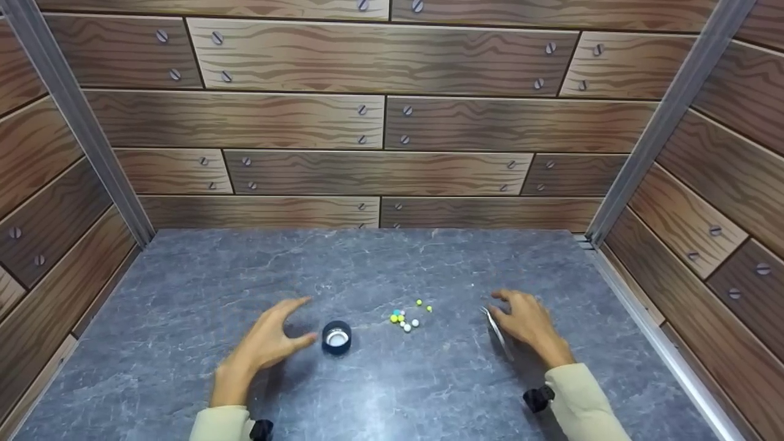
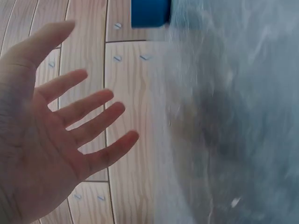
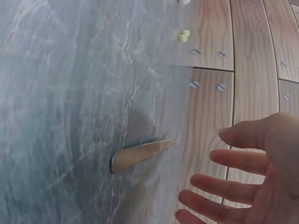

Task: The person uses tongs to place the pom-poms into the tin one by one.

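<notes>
A small round dark-blue cup or lid with a silvery inside sits on the table. My left hand hovers just left of it, thumb and fingers spread, holding nothing; in the left wrist view the blue wall of the cup or lid shows at the top. Metal tweezers with fine bent tips lie on the table. Beside them is my right hand, its fingers relaxed and apart from the tweezers in the right wrist view. Several small beads, white, yellow and blue, lie loosely clustered between the hands.
The grey marbled tabletop meets a wood-patterned back wall. Similar side walls and metal corner posts enclose it. Two yellow-green beads lie slightly apart from the others.
</notes>
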The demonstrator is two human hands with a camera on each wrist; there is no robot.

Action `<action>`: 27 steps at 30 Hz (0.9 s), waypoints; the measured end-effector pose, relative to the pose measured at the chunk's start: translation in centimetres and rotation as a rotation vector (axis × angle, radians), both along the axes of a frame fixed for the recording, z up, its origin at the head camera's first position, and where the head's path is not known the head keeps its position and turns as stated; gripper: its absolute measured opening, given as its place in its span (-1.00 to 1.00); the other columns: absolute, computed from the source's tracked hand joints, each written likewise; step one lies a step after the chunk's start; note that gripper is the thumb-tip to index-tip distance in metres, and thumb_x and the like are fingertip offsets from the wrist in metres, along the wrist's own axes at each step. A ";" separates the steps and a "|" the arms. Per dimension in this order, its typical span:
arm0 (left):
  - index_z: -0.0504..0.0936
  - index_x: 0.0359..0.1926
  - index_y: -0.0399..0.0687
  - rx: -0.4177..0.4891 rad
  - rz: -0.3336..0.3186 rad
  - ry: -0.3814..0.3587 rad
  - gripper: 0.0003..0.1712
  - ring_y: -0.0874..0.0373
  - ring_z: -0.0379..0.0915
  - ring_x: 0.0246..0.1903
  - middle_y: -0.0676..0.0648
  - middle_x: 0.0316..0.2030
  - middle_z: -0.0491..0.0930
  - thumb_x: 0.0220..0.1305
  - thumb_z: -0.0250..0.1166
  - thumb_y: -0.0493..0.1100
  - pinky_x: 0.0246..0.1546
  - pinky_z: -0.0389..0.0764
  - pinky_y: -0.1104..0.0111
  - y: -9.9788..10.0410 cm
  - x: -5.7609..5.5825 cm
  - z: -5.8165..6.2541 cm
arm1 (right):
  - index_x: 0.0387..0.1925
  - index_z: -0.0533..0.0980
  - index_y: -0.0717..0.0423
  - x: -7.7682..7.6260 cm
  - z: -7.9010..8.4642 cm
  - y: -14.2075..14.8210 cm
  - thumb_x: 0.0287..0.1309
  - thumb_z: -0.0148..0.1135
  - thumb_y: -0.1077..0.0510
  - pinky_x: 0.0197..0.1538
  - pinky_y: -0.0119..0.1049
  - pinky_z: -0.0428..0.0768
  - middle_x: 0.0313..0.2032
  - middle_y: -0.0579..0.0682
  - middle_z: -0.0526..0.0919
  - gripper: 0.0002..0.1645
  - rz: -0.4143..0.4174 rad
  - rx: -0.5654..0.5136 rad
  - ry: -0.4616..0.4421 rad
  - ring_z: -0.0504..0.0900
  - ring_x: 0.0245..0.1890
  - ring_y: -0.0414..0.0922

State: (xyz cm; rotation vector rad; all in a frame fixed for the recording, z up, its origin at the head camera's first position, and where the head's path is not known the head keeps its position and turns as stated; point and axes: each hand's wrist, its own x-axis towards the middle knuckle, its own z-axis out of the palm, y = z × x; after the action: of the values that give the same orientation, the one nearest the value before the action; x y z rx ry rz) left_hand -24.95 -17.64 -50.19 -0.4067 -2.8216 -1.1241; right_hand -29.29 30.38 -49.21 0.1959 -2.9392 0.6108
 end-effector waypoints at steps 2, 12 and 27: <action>0.52 0.38 -0.14 0.026 -0.013 -0.008 -0.17 -0.30 0.47 0.30 -0.28 0.32 0.55 0.11 0.58 -0.01 0.32 0.46 -0.21 0.3 0.1 -0.1 | 0.13 0.64 0.20 0.1 -0.1 0.1 0.30 0.31 0.10 0.10 0.31 0.59 0.07 0.29 0.73 -0.58 -0.001 -0.006 -0.015 0.69 0.09 0.29; 0.60 0.25 -0.20 0.091 -0.058 -0.074 -0.19 -0.20 0.62 0.12 -0.24 0.20 0.64 -0.04 0.67 -0.06 0.16 0.62 -0.12 2.2 0.1 -0.8 | -0.13 0.70 0.26 0.5 -0.4 0.4 0.16 0.41 0.18 -0.04 0.16 0.66 -0.21 0.24 0.80 -0.72 0.005 -0.016 -0.070 0.75 -0.13 0.20; 0.59 0.27 -0.23 0.097 -0.093 -0.141 -0.16 -0.20 0.64 0.10 -0.29 0.16 0.66 -0.07 0.68 -0.15 0.20 0.60 -0.09 3.6 -0.2 -1.7 | -0.38 0.69 0.25 0.1 -0.8 0.2 0.02 0.53 0.18 -0.17 -0.03 0.66 -0.39 0.12 0.77 -0.79 -0.003 -0.031 -0.114 0.70 -0.33 0.01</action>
State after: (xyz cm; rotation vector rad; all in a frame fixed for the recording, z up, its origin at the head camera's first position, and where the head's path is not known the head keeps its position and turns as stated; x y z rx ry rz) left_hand -25.16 -14.04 -51.87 -0.4734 -2.8780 -1.3535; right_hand -29.16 30.58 -50.05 0.1583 -3.0363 0.6892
